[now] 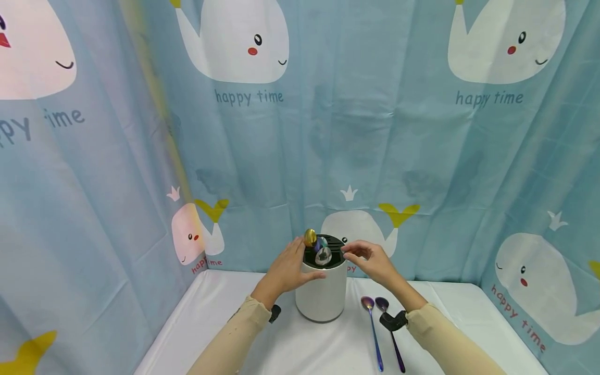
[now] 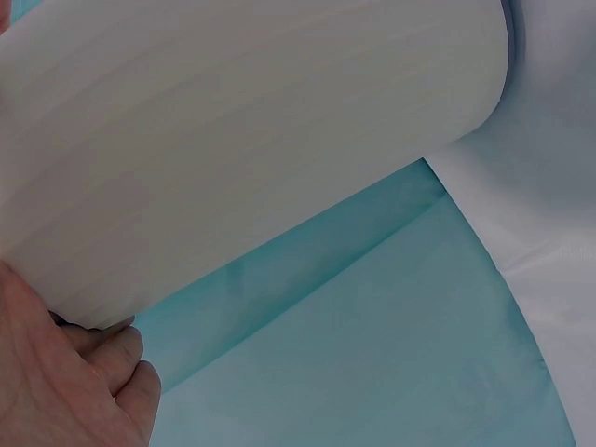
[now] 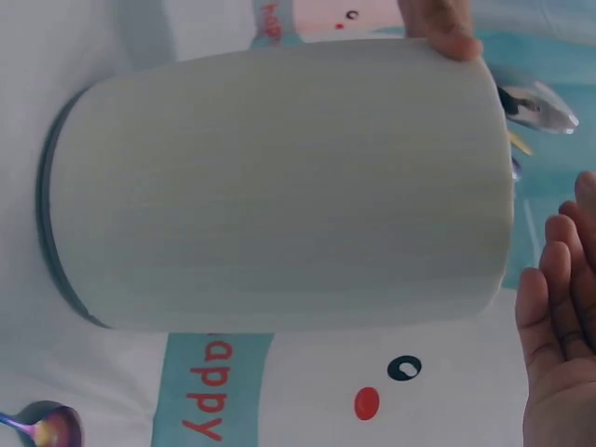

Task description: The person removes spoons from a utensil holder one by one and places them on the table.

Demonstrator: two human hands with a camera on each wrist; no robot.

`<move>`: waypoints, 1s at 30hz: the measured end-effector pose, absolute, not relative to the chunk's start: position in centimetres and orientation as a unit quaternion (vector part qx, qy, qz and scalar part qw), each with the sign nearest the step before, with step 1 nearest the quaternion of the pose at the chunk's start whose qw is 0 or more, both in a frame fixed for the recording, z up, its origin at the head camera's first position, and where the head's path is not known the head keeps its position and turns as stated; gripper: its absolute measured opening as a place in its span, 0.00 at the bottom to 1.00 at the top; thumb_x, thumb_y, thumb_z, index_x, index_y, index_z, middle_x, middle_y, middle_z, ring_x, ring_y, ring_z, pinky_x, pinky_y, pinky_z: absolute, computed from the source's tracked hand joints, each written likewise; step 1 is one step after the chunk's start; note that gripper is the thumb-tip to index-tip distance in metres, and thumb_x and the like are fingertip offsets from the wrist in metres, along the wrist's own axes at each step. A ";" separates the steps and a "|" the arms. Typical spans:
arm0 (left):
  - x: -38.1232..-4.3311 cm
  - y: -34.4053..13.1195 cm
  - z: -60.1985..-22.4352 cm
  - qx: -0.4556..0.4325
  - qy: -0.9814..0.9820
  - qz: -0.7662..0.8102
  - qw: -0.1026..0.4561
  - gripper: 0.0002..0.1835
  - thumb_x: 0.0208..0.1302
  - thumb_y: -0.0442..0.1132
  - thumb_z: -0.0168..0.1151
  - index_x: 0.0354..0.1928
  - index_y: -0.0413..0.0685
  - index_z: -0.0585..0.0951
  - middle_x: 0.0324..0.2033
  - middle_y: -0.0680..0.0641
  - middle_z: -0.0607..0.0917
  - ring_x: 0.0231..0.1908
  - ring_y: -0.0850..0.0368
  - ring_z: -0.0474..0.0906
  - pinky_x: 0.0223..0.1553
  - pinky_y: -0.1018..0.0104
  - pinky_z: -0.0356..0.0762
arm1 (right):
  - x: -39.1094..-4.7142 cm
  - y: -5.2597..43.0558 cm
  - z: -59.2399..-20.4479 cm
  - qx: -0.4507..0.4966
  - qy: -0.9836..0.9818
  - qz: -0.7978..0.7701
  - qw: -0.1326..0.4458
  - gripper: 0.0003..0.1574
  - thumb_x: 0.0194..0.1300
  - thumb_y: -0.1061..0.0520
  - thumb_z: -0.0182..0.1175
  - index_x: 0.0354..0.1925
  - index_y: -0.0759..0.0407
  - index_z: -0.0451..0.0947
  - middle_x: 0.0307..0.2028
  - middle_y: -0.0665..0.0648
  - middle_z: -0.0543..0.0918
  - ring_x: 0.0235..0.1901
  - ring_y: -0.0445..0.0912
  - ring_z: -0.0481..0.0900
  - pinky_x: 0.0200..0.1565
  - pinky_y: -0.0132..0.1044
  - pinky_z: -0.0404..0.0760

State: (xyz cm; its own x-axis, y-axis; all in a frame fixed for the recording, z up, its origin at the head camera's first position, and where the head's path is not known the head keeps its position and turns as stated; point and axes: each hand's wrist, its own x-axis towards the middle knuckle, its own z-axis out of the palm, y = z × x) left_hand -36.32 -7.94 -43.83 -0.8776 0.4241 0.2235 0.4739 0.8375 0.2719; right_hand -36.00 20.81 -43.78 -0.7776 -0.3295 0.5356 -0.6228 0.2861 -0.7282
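A white cylindrical utensil holder (image 1: 321, 294) with a black slotted top (image 1: 334, 243) stands upright on the table. Bowls of a gold spoon (image 1: 310, 237) and a silver spoon (image 1: 323, 255) stick up from it, with purple and teal ones partly hidden between them. My left hand (image 1: 288, 268) grips the holder's upper left side, thumb across the front. In the left wrist view its fingers (image 2: 119, 358) bend at the rim. Beside the right rim is my right hand (image 1: 370, 259), its fingers (image 3: 557, 279) loosely bent and nothing visible in them.
To the holder's right, a purple-blue spoon (image 1: 372, 323) and a dark purple spoon (image 1: 394, 341) lie on the white tablecloth (image 1: 433, 302). The right wrist's black band (image 1: 394, 321) overlaps the dark one in the head view. A blue whale-print curtain (image 1: 328, 130) hangs behind.
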 end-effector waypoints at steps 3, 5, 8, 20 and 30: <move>-36.3 -7.9 -43.8 -0.236 -0.956 -0.159 0.078 0.68 0.64 0.83 0.55 0.86 0.38 0.49 0.85 0.38 0.52 0.85 0.41 0.46 0.83 0.45 0.51 | -36.2 20.4 -43.5 0.328 -0.782 0.510 0.145 0.10 0.75 0.64 0.67 0.53 0.61 0.88 0.49 0.62 0.89 0.42 0.53 0.88 0.40 0.37 0.87; -36.3 -7.9 -43.7 -0.237 -0.955 -0.157 0.078 0.68 0.64 0.83 0.56 0.86 0.37 0.49 0.85 0.38 0.52 0.85 0.41 0.47 0.83 0.45 0.51 | -36.3 20.2 -43.4 0.340 -0.778 0.508 0.144 0.11 0.75 0.67 0.67 0.52 0.62 0.88 0.48 0.62 0.89 0.41 0.54 0.87 0.35 0.38 0.87; -36.3 -7.9 -43.7 -0.239 -0.954 -0.162 0.082 0.68 0.64 0.82 0.56 0.86 0.37 0.50 0.85 0.36 0.53 0.84 0.40 0.48 0.83 0.44 0.53 | -36.5 19.8 -43.2 0.356 -0.772 0.508 0.138 0.12 0.73 0.69 0.67 0.53 0.63 0.88 0.46 0.63 0.88 0.39 0.57 0.86 0.27 0.38 0.85; -36.0 -7.8 -43.6 -0.238 -0.954 -0.165 0.079 0.67 0.64 0.82 0.57 0.86 0.37 0.49 0.85 0.36 0.53 0.84 0.39 0.48 0.83 0.43 0.53 | -37.2 18.9 -43.7 0.377 -0.775 0.494 0.114 0.10 0.73 0.67 0.68 0.51 0.62 0.89 0.38 0.57 0.84 0.36 0.44 0.79 0.39 0.36 0.82; -36.2 -7.8 -43.8 -0.238 -0.954 -0.162 0.079 0.68 0.64 0.82 0.57 0.86 0.38 0.49 0.85 0.37 0.52 0.84 0.40 0.48 0.83 0.45 0.53 | -37.2 18.7 -44.1 0.359 -0.787 0.489 0.109 0.09 0.75 0.62 0.68 0.51 0.58 0.90 0.39 0.54 0.84 0.35 0.43 0.79 0.38 0.39 0.82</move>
